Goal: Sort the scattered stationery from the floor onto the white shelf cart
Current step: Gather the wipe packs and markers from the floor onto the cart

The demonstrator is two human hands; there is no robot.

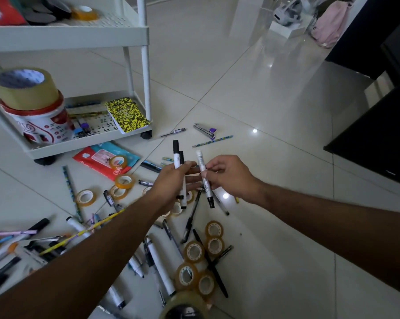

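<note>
My left hand grips two white markers with black caps, held upright above the floor. Beside it, my right hand pinches a third white marker, its black tip pointing down. Below both hands the tiled floor is strewn with several pens, markers, pencils and small tape rolls. The white shelf cart stands at the upper left; its bottom tier holds a yellow speckled notebook, a red-and-white tin topped by a brown tape roll, and pens.
A stapler, a pen and a patterned pencil lie on the floor right of the cart's wheel. A red-and-blue packet lies before the cart. Dark furniture stands at the right. A large tape roll sits at the bottom edge.
</note>
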